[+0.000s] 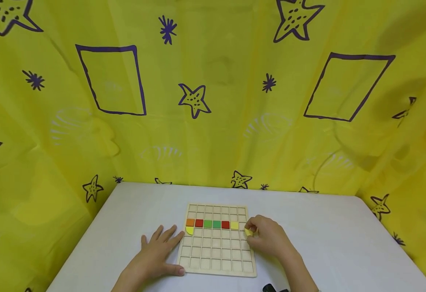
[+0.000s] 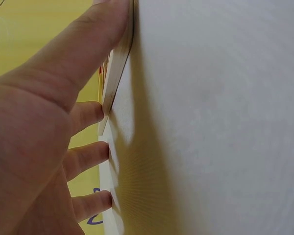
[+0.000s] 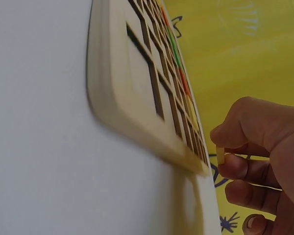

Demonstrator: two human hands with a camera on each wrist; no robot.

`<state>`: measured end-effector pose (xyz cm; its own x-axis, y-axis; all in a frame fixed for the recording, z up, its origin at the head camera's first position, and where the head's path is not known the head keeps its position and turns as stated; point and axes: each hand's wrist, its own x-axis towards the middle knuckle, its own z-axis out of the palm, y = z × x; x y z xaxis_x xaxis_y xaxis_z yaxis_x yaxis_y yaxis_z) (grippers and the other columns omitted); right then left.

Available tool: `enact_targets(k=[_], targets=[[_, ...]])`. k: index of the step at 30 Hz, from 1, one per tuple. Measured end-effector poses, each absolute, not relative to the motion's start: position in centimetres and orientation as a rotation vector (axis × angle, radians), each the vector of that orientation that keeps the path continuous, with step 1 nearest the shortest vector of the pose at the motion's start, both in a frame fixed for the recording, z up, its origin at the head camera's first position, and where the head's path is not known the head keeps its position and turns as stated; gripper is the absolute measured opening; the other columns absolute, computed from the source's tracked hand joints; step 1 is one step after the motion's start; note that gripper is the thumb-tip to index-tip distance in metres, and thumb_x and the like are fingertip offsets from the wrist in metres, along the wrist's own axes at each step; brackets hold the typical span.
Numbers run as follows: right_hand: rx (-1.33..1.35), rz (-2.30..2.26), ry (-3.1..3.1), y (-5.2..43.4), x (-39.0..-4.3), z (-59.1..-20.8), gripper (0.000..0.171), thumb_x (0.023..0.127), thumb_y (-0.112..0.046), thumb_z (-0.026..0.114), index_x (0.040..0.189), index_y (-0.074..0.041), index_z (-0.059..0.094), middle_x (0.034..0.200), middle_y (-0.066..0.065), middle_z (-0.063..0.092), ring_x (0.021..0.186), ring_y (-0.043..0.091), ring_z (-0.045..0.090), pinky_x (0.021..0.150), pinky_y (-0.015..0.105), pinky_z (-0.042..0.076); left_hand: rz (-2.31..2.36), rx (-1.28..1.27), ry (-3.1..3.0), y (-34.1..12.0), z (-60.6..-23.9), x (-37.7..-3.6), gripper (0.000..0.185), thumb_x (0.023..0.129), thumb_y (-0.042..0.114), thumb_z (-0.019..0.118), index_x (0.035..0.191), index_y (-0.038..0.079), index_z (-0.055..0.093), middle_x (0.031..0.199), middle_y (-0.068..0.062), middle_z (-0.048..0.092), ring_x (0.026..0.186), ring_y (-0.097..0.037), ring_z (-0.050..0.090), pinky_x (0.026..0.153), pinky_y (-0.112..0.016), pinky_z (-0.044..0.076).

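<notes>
lying nearest was a black object, cut off at the bottom, couldn't tell what. left hand had fingers spread, its thumb against the wooden board at the left edge. right hand pinched a thin yellow piece between thumb and fingers at the board's right edge; couldn't tell its long axis or whether it touched wood. key relation: bare right-column cells lay just left of the pinched piece, right hand far nearer than left. board was pale, smooth, round-cornered, with raised dividers round square cells. yellow quarter-circle sat in the left column; just beyond, flat square tiles ran left to right: orange, red, two greens, red, yellow. bench was white, plain. creased yellow curtain hung behind, purple stars.
</notes>
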<state>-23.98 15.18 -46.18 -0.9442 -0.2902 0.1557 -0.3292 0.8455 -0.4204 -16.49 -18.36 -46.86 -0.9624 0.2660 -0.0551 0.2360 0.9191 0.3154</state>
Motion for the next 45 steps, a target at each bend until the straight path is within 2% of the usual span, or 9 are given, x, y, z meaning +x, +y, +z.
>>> enact_targets(k=[12,19,26,33,45], targets=[[0.712,0.624,-2.874,11.8,-24.1,-44.8,0.023,0.065,-0.019,0.059,0.086,-0.027,0.062,0.076,-0.016,0.052,0.065,0.003,0.045,0.059,0.020,0.037,0.482,0.348,2.976,-18.3,-46.9,-16.3,0.099,0.053,0.077,0.056,0.138,0.031,0.035,0.146,-0.003,0.030,0.135,-0.039,0.014,0.088,-0.078,0.005],[0.758,0.651,-2.859,9.6,-24.3,-44.1,0.022,0.065,-0.019,0.058,0.085,-0.026,0.062,0.078,-0.014,0.054,0.068,0.004,0.046,0.060,0.022,0.038,0.478,0.338,2.970,-18.2,-46.9,-16.6,0.098,0.053,0.077,0.056,0.137,0.032,0.035,0.146,-0.002,0.030,0.135,-0.039,0.014,0.089,-0.077,0.004],[0.814,0.664,-2.847,7.3,-24.5,-44.3,0.020,0.064,-0.020,0.059,0.083,-0.024,0.061,0.071,-0.007,0.053,0.064,0.006,0.043,0.055,0.021,0.035,0.481,0.349,2.976,-18.2,-46.7,-16.5,0.097,0.054,0.077,0.056,0.137,0.031,0.036,0.146,-0.003,0.030,0.135,-0.040,0.015,0.088,-0.077,0.005],[0.847,0.699,-2.854,5.1,-24.4,-44.9,0.024,0.064,-0.020,0.061,0.087,-0.024,0.064,0.078,-0.013,0.054,0.067,0.004,0.047,0.059,0.020,0.040,0.476,0.380,2.988,-18.3,-47.0,-16.5,0.097,0.054,0.077,0.055,0.137,0.030,0.036,0.146,-0.004,0.031,0.134,-0.042,0.017,0.087,-0.078,0.007],[0.857,0.732,-2.849,2.8,-24.6,-46.1,0.025,0.062,-0.018,0.063,0.086,-0.023,0.064,0.074,-0.013,0.053,0.063,0.005,0.044,0.056,0.019,0.037,0.462,0.363,2.979,-18.4,-47.2,-16.6,0.098,0.054,0.078,0.053,0.137,0.031,0.035,0.146,-0.004,0.030,0.134,-0.042,0.016,0.086,-0.078,0.005]])
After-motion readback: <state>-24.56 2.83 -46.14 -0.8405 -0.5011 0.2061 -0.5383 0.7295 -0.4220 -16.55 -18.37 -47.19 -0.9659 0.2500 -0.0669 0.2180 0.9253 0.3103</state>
